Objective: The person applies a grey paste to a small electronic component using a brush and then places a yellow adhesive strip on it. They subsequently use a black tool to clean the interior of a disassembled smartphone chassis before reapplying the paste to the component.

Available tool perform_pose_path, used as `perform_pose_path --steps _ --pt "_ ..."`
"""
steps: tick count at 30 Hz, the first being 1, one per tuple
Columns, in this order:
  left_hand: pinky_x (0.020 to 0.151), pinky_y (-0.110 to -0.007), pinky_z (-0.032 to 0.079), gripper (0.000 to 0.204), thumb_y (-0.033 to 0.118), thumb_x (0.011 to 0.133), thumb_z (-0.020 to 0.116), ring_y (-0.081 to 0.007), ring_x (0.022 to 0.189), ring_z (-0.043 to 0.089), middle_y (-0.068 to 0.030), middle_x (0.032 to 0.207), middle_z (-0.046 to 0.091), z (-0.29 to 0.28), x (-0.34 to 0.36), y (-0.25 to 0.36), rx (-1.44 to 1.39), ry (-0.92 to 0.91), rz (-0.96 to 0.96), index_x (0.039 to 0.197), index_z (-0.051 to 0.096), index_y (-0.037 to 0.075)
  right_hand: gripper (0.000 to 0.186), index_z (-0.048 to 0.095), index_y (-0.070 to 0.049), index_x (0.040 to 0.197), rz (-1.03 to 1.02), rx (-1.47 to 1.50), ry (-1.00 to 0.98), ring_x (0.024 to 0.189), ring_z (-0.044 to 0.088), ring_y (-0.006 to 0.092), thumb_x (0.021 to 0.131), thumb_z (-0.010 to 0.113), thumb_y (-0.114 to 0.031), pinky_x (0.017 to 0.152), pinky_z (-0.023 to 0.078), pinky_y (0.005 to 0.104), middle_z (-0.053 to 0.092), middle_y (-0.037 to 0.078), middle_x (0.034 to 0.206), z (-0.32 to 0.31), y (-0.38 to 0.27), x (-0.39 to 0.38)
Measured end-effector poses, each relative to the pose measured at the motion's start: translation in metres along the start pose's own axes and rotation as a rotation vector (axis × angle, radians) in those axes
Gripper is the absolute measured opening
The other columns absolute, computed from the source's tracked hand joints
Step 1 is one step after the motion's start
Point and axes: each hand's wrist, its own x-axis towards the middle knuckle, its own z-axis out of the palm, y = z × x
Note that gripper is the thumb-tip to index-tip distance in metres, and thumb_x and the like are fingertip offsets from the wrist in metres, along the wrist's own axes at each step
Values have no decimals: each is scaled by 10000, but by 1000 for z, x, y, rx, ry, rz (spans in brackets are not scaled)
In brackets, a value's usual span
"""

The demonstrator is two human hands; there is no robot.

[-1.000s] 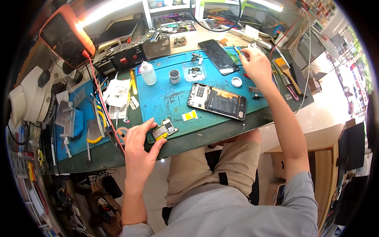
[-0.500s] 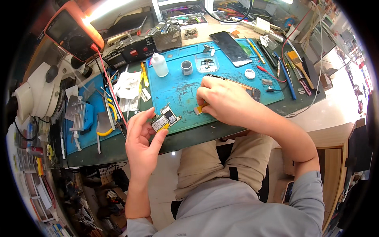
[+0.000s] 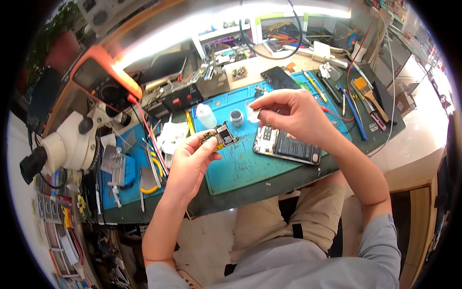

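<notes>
My left hand [image 3: 190, 156] grips a small phone circuit board [image 3: 225, 137] between thumb and fingers, above the left part of the blue mat. Thumb and fingertips of my right hand [image 3: 296, 115] are pinched together near a clear plastic box [image 3: 251, 113], which they partly cover. Whatever they hold is too small to make out. Below my right hand lies an opened phone [image 3: 288, 148], its dark battery showing. A small grey-lidless jar [image 3: 236, 118] and a white squeeze bottle [image 3: 206, 116] stand beyond the board.
A dark phone [image 3: 278, 77] lies at the mat's back. Brushes, a yellow-handled one [image 3: 364, 86] among them, and other tools are at the right. An orange multimeter [image 3: 103, 82], a white microscope [image 3: 67, 142] and a blue clamp fixture [image 3: 122, 168] stand left.
My left hand has lifted the board and turned it. My right hand has moved up and away from the mat, uncovering the opened phone. The whole view has shifted.
</notes>
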Motion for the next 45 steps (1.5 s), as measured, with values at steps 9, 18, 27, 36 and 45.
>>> perform_pose_path --steps 9,18,27,36,45 --pt "722 -265 547 341 109 1025 667 -137 929 698 -86 1119 721 20 39 12 284 110 328 1335 616 -20 264 698 -31 1207 -193 -27 69 796 719 85 947 716 -72 706 574 259 782 65 929 5 -4 28" --pt "737 -279 597 332 50 1023 667 -148 879 724 -122 1073 731 17 31 5 253 165 366 1330 583 -42 196 732 -11 1125 -133 -4 75 812 725 97 937 757 -60 742 579 258 791 62 942 8 19 22" --pt "766 -297 606 290 66 1025 661 -175 948 730 -135 1140 714 13 31 2 272 144 356 1290 589 -27 194 731 -17 1139 -77 98 86 804 686 84 949 743 -54 721 563 251 725 28 929 11 26 23" --pt "856 -333 624 284 90 1037 646 -228 1014 738 -152 1198 694 15 31 -1 196 127 246 1282 578 -37 153 727 -13 1125 -24 315 22 815 677 72 972 711 -13 760 571 245 729 41 967 13 30 18" --pt "823 -363 617 249 132 1103 504 -244 1007 722 -144 1207 650 14 30 -5 8 53 141 1297 512 -24 122 721 -49 1029 -172 27 29 806 708 124 920 776 -50 714 568 292 746 40 907 26 26 8"
